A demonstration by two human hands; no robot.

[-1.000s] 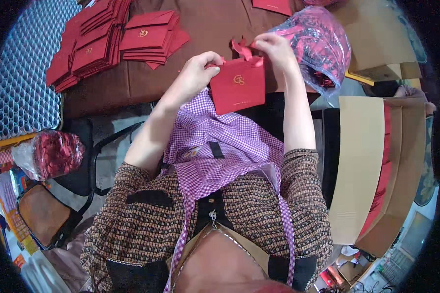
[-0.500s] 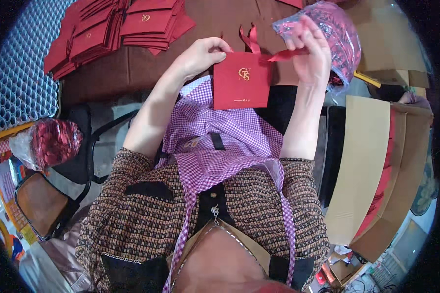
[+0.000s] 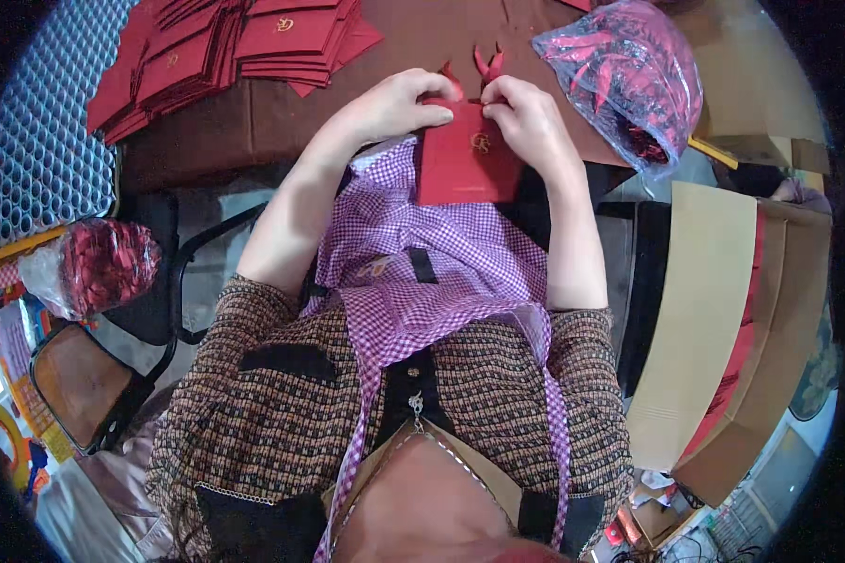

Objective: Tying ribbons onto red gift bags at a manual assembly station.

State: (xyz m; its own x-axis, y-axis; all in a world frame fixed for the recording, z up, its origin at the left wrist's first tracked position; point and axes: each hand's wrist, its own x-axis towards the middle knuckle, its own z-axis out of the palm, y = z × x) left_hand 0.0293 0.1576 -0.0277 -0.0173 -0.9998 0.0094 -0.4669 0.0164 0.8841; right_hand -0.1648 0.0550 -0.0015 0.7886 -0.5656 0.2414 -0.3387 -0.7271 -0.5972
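Observation:
A small red paper bag (image 3: 467, 174) with a gold emblem hangs upright over my lap at the table's near edge. My left hand (image 3: 413, 105) pinches its upper left corner between thumb and fingers. At the top edge, right of the middle, my right hand (image 3: 526, 120) is closed in a pinch on the bag and its ribbon. A red ribbon (image 3: 487, 64) sticks up beyond the right fingers, its ends lying on the brown table. Whatever lies directly under the fingertips is hidden.
Stacks of flat red bags (image 3: 296, 38) lie at the far left of the brown tabletop (image 3: 385, 38). A clear plastic bag of red ribbons (image 3: 629, 84) sits at the far right. An open cardboard box (image 3: 699, 328) stands at right; another ribbon-filled bag (image 3: 113, 267) lies at left.
My right hand has come left and down, from holding a ribbon out to the side to pinching at the bag's top edge. My left hand keeps its hold on the corner.

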